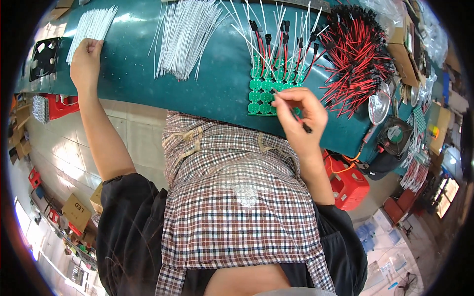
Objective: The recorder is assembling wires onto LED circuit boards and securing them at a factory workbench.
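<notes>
Bright, even light; fisheye-bent edges.

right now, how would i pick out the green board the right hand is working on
Start at the teal table and go to its near edge, just left of the heap of red and black wires. The green board lies there under the right hand. It alone is a sheet of small round green discs, with wires standing up from its far rows.
</notes>
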A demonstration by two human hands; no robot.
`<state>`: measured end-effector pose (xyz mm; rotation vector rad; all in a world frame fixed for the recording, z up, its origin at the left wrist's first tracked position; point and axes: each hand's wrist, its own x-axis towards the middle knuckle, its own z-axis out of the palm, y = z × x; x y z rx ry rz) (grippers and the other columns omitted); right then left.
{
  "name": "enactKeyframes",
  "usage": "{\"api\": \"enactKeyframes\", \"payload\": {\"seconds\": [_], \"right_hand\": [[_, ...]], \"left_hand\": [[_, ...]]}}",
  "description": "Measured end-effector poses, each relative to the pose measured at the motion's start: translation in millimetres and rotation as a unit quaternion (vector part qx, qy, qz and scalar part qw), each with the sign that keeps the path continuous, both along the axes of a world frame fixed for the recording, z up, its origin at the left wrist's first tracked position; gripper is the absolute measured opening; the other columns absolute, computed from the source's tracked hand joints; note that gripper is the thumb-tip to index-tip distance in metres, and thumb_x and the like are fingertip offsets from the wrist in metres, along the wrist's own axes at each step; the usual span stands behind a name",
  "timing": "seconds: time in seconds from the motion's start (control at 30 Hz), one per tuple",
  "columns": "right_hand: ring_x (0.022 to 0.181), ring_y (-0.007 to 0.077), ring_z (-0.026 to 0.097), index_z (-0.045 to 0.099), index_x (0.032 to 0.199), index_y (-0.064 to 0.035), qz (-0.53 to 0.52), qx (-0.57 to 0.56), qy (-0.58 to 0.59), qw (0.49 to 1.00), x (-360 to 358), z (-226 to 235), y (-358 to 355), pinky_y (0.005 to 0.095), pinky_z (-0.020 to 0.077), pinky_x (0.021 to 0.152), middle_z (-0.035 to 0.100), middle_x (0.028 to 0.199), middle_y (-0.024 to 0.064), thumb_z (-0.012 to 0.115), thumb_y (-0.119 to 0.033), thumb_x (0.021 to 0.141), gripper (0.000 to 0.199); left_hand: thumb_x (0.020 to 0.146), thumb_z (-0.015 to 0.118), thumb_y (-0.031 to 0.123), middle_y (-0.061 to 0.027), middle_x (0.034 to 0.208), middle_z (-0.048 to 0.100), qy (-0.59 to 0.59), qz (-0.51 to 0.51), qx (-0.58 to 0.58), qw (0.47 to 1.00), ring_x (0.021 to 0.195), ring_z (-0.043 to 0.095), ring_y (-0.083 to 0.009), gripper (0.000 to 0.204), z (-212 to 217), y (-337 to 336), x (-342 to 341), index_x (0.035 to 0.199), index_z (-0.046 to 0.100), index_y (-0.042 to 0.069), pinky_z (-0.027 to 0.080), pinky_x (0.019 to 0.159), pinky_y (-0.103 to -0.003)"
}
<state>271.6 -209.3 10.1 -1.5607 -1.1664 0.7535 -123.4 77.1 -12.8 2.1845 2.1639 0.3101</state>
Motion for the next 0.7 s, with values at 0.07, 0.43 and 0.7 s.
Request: {"api": "enactKeyframes", "payload": {"seconds": [0.07, 0.43, 0.7], "right_hand": [[0.075, 0.0126, 0.068, 0.068, 0.093, 0.0011, 0.008, -0.007, -0.002, 1.0, -8.1, -8.9, 2.9, 0.0246, 0.0546, 0.069, 0.07, 0.09, 0.0088, 0.072, 0.004, 0.084, 0.01], [0.073, 0.0109, 0.065, 0.068, 0.092, 0.0013, -0.001, -0.032, -0.029, 0.999, -13.2, -11.9, 4.3, 0.0236, 0.053, 0.067, 0.07, 0.088, 0.0073, 0.071, 0.004, 0.082, 0.01], [0.069, 0.0125, 0.067, 0.066, 0.091, 0.0012, 0.023, 0.001, -0.096, 0.995, -17.6, -3.1, 7.2, 0.0244, 0.0539, 0.062, 0.068, 0.085, 0.0081, 0.073, 0.007, 0.08, 0.015]], "left_hand": [[0.092, 0.068, 0.039, -0.0074, 0.087, 0.072, -0.003, 0.022, 0.001, 1.0, 0.083, 0.069, -0.0262, 0.029, 5.0, -7.7, 12.3, 0.101, 0.073, 0.012, 0.053, 0.077, -0.036], [0.091, 0.075, 0.028, -0.0028, 0.085, 0.071, -0.228, -0.056, -0.054, 0.971, 0.075, 0.061, -0.0074, 0.031, 18.8, -61.5, 89.2, 0.108, 0.073, 0.001, 0.049, 0.071, -0.022], [0.089, 0.076, 0.021, 0.0, 0.073, 0.063, -0.237, -0.102, -0.178, 0.95, 0.065, 0.053, -0.0065, 0.025, 19.8, -81.8, 125.5, 0.095, 0.069, -0.002, 0.045, 0.061, -0.023]]}}
